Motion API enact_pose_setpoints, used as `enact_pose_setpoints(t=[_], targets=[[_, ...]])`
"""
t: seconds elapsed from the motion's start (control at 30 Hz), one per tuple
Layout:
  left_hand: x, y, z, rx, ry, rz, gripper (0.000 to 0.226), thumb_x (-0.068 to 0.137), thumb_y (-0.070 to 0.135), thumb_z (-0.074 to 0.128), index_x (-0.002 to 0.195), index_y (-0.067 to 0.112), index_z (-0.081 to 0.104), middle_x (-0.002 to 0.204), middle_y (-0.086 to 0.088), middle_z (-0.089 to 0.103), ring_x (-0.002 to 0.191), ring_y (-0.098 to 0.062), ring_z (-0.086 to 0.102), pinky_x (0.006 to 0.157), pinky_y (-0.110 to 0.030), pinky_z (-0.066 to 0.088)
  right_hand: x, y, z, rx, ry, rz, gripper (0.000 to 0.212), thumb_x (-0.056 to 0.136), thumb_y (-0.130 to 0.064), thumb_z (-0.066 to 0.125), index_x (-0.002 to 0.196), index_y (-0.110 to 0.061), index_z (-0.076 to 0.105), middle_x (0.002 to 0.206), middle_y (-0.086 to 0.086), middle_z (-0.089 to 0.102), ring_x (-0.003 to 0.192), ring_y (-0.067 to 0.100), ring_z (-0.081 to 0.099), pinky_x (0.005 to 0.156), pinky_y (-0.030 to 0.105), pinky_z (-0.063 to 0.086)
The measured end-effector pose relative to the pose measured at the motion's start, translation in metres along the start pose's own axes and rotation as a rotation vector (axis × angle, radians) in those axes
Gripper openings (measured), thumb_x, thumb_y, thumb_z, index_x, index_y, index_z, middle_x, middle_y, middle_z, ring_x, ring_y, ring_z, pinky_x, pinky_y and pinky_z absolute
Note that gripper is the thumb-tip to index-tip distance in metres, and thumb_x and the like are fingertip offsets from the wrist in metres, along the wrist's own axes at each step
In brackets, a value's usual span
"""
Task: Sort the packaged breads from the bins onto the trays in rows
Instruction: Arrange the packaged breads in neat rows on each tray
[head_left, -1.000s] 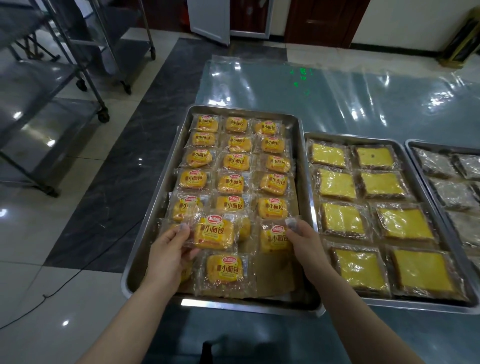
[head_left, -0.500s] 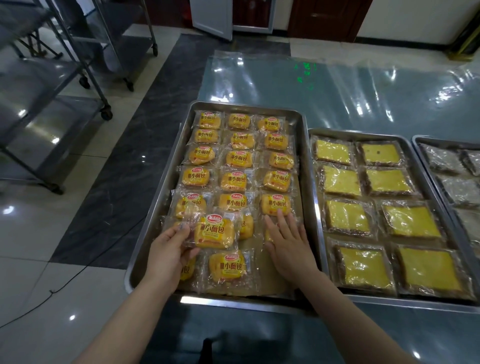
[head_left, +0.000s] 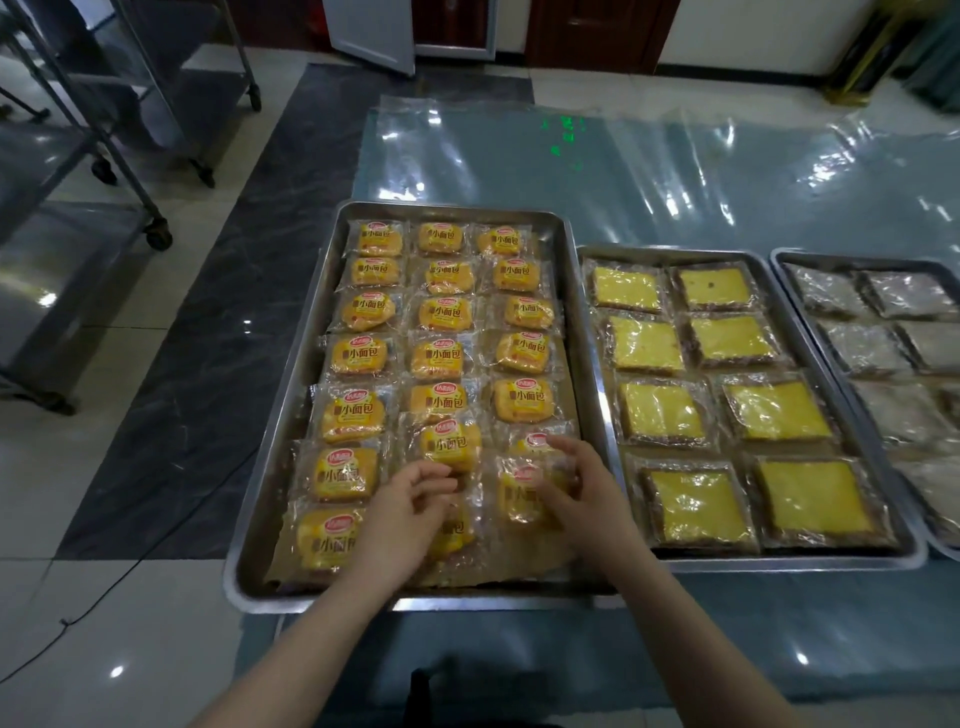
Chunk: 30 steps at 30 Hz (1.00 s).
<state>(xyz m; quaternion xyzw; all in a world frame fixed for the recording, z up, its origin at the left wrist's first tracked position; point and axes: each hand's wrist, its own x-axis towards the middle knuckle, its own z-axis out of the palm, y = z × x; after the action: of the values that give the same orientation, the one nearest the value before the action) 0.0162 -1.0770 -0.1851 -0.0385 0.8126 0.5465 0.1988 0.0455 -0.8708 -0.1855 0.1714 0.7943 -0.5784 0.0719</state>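
Packaged breads (head_left: 436, 358), small golden buns in crinkly clear wrappers with red-and-yellow labels, are lying in three columns on the left steel tray (head_left: 298, 395). Over its near end, the left hand (head_left: 402, 512) is hovering with fingers loosely curled, grip unclear. The right hand (head_left: 584, 491) is curling its fingers onto one packet (head_left: 519, 493) in the right-hand column.

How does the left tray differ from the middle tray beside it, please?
The left tray holds small buns in printed wrappers, three across; the middle tray holds larger flat yellow cakes in clear wrappers, two across. The left tray's far edge reaches farther back than the middle tray's. The left tray's near right corner is unfilled; the middle tray is full. Both are metal, side by side.
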Motion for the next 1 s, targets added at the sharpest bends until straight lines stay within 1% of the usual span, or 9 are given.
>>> enact_pose_setpoints(t=[0.07,0.1,0.2,0.27,0.33,0.43,0.6,0.83,1.0], targets=[[0.000,-0.004,0.001,0.281,-0.035,0.195,0.033,0.089,0.019,0.060,0.114,0.040,0.053,0.116,0.024,0.056,0.099,0.007,0.054,0.082,-0.015,0.044,-0.008,0.010,-0.012,-0.233,0.032,-0.016,0.048,0.089,-0.026,0.064,0.128,-0.041,0.041,0.117,-0.012,0.058,0.096,-0.001,0.061,0.076,0.019,0.053],[0.001,-0.006,0.003,0.367,-0.085,0.264,0.038,0.090,0.023,0.059,0.121,0.043,0.050,0.122,0.024,0.051,0.106,0.006,0.050,0.086,-0.013,0.040,-0.012,0.015,-0.014,-0.406,0.046,-0.046,0.053,0.089,-0.023,0.062,0.134,-0.037,0.039,0.128,-0.008,0.051,0.109,0.005,0.056,0.088,0.025,0.051],[0.002,-0.016,0.016,0.595,-0.289,0.331,0.046,0.094,0.037,0.050,0.138,0.039,0.039,0.146,0.016,0.032,0.138,-0.010,0.023,0.112,-0.031,0.015,-0.023,0.026,-0.005,-0.873,0.097,-0.242,0.061,0.088,-0.027,0.058,0.143,-0.034,0.033,0.156,0.001,0.016,0.145,0.028,0.008,0.114,0.041,0.015],[0.001,-0.025,0.021,0.805,-0.382,0.353,0.052,0.095,0.047,0.039,0.145,0.036,0.027,0.154,0.014,0.009,0.143,-0.013,-0.004,0.112,-0.038,-0.007,-0.023,0.026,0.003,-0.968,0.016,-0.318,0.058,0.093,-0.038,0.051,0.145,-0.042,0.026,0.160,-0.004,-0.008,0.144,0.024,-0.021,0.114,0.043,-0.004],[0.000,-0.034,0.020,0.913,-0.458,0.363,0.057,0.095,0.053,0.030,0.148,0.036,0.015,0.153,0.015,-0.010,0.138,-0.012,-0.023,0.108,-0.041,-0.019,-0.020,0.033,0.008,-0.992,-0.136,-0.285,0.061,0.096,-0.044,0.043,0.148,-0.046,0.010,0.154,-0.010,-0.027,0.138,0.019,-0.034,0.113,0.042,-0.010],[-0.002,-0.041,0.014,0.986,-0.551,0.383,0.059,0.095,0.056,0.022,0.148,0.038,0.003,0.150,0.013,-0.024,0.134,-0.014,-0.034,0.106,-0.042,-0.026,-0.015,0.041,0.010,-1.010,-0.292,-0.177,0.064,0.099,-0.046,0.036,0.148,-0.044,-0.005,0.147,-0.012,-0.036,0.137,0.018,-0.033,0.114,0.048,-0.007],[-0.004,-0.038,0.007,1.025,-0.636,0.382,0.059,0.095,0.058,0.017,0.148,0.038,0.001,0.149,0.013,-0.028,0.133,-0.014,-0.036,0.108,-0.044,-0.025,-0.014,0.042,0.011,-1.004,-0.327,-0.083,0.066,0.098,-0.050,0.032,0.147,-0.044,-0.011,0.143,-0.013,-0.042,0.137,0.023,-0.034,0.114,0.050,-0.005],[-0.008,-0.039,0.008,1.052,-0.631,0.397,0.062,0.093,0.061,0.015,0.148,0.036,-0.002,0.149,0.011,-0.030,0.132,-0.016,-0.038,0.108,-0.047,-0.024,-0.022,0.039,0.016,-0.952,-0.328,-0.003,0.068,0.093,-0.056,0.041,0.142,-0.057,-0.006,0.147,-0.009,-0.039,0.139,0.031,-0.029,0.115,0.051,0.005],[-0.009,-0.036,0.007,0.963,-0.591,0.397,0.062,0.094,0.058,0.022,0.148,0.037,0.002,0.149,0.010,-0.029,0.133,-0.013,-0.037,0.109,-0.044,-0.023,-0.022,0.028,0.020,-1.031,-0.305,0.040,0.071,0.090,-0.058,0.046,0.145,-0.051,0.002,0.153,-0.004,-0.031,0.142,0.038,-0.020,0.114,0.053,0.013]])
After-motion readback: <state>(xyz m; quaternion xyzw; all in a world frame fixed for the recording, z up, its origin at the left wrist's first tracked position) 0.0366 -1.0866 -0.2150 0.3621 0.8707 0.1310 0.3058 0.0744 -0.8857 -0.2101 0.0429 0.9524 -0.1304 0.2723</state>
